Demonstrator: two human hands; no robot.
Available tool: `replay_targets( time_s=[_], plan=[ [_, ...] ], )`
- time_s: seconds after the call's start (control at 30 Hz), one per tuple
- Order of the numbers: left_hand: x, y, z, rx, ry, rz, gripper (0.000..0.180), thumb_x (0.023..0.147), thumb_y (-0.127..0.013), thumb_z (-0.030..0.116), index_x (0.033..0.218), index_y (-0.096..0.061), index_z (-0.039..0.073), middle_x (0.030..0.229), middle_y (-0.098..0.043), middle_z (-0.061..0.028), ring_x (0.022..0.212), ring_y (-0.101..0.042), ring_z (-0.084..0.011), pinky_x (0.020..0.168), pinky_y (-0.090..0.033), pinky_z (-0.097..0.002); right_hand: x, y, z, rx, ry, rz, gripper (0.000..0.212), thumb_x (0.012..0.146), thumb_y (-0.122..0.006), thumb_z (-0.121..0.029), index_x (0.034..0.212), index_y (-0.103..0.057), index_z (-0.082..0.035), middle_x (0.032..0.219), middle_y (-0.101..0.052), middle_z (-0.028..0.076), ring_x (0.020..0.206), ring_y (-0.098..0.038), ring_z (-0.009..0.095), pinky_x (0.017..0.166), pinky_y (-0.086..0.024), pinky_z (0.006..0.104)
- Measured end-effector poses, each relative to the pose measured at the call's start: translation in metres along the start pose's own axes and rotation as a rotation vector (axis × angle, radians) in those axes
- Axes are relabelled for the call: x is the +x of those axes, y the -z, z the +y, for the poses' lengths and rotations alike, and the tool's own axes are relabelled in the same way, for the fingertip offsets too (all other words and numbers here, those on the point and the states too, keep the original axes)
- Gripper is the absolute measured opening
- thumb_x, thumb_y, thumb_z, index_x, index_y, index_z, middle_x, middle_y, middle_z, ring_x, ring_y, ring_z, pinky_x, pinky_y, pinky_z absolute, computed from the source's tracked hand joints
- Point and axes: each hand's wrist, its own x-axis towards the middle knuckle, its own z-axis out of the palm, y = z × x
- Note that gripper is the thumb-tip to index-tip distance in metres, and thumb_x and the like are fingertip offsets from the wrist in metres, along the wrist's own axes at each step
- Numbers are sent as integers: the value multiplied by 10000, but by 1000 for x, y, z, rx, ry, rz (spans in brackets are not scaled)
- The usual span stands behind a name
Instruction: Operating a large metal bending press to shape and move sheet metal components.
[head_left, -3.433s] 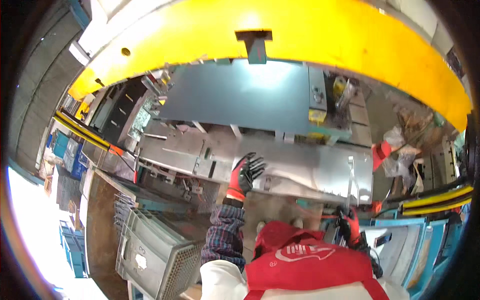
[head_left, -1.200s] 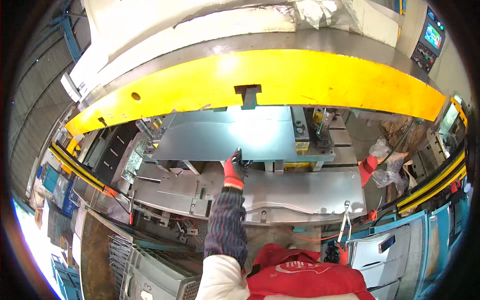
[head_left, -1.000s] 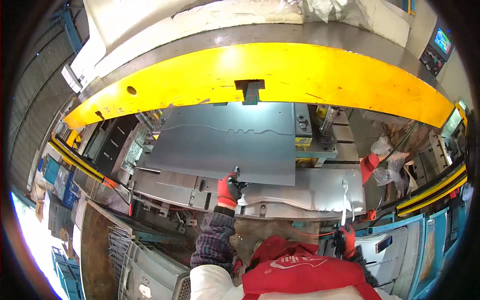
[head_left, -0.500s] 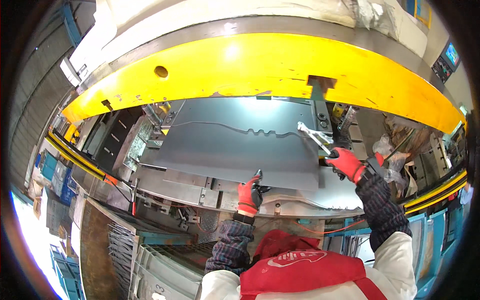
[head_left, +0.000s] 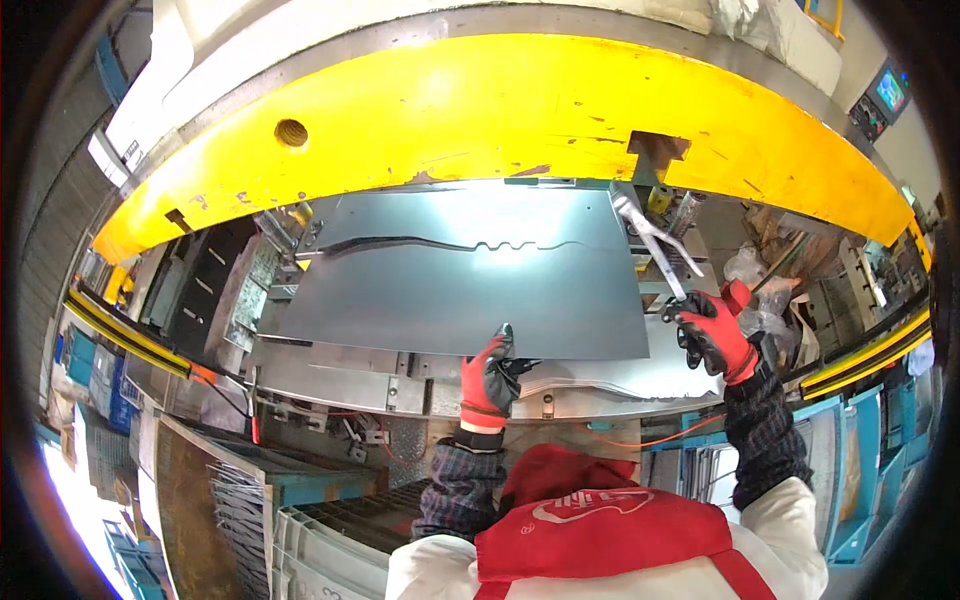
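A grey metal sheet (head_left: 440, 300) lies across the press bed, split by a wavy cut with small notches. Beyond the cut is the far piece (head_left: 400, 215); a dark gap parts the two at the left. My left hand (head_left: 488, 385), in a red and black glove, grips the near edge of the sheet, thumb on top. My right hand (head_left: 715, 338), gloved alike, is closed round the handle end of silver long-handled tongs (head_left: 655, 240). Their head rests at or just above the right end of the far piece; contact cannot be made out.
A yellow press beam (head_left: 450, 110) spans above the sheet. Yellow-black guard bars (head_left: 130, 335) flank both sides. Shaped metal strips (head_left: 590, 385) lie on the near ledge. A grey bin (head_left: 330, 560) and a rack of metal scraps (head_left: 235, 520) stand at lower left.
The near sheet piece has turned slightly, and the gap along the cut has widened at the left. The tongs have swung steeper, their head farther away. The view has shifted a little.
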Motion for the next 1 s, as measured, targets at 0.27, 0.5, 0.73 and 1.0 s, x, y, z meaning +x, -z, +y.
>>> replay_targets(
  time_s=[0.27, 0.5, 0.73, 1.0],
  plan=[
    [-15, 44, -8, 469, -174, -78, 247, 678, -503, 6, 921, -494, -33, 994, -510, -145, 860, -530, -222, 735, -461, -352, 7, 7, 80, 362, 109, 222, 154, 702, -498, -9, 839, -430, -26, 709, -497, 68, 545, -515, 150, 352, -443, 274],
    [-29, 8, 31, 62, 13, 53, 254, 762, -430, 143, 961, -516, 12, 1015, -506, -117, 879, -519, -267, 702, -450, -456, 76, -29, 105, 628, 46, 478, 93, 677, -578, -97, 748, -533, -58, 515, -470, -7, 372, -430, 93, 326, -350, 223],
    [-41, -16, 48, 386, -191, 0, 270, 769, -413, 112, 997, -484, -13, 1004, -507, -119, 888, -509, -210, 728, -447, -331, 172, -56, 120, 249, 292, 761, 164, 633, -625, -106, 768, -580, -25, 576, -545, 10, 427, -475, 95, 396, -377, 216],
    [-48, -23, 59, 816, -347, -23, 284, 778, -409, 86, 1003, -454, -82, 992, -492, -163, 875, -504, -229, 715, -454, -349, 129, -69, 101, 518, 313, 632, 186, 658, -603, -88, 831, -558, -35, 596, -554, 23, 500, -500, 104, 450, -396, 243]
  ],
)
